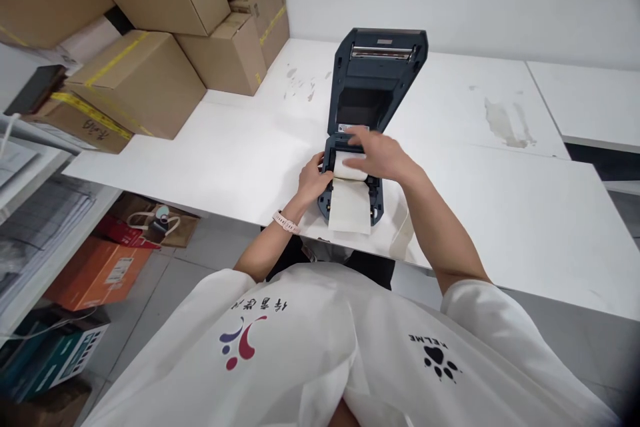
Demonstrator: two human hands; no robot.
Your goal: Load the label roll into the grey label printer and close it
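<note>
Two bare hands are occupied at an open label printer (367,113) that stands at the near edge of a white table (500,213). The right hand (377,153) is laid flat over the paper roll (350,167) in the printer's bay, fingers spread and extended, pressing lightly from above rather than pinching anything. The left hand (313,180) is cupped against the left side of the printer's base, its fingertips touching the bay's rim beside the roll; whether anything is pinched there cannot be told. A pale band is worn on the left wrist.

From the roll, a strip of paper (350,207) is led forward over the front of the base, ending just at the table's near edge. The dark lid (377,73) is tilted up and back, its roller bar visible along the top.

For the seating to go well, the roll would best be kept square between the side guides, the strip kept flat and centred, and the base steadied by the left hand while pressure from above stays gentle.

Cardboard boxes (150,67) are stacked at the table's far left corner. A second table (590,100) adjoins on the right. Stains are seen on the surface behind the printer. Boxes and bags lie on the floor at the left.
</note>
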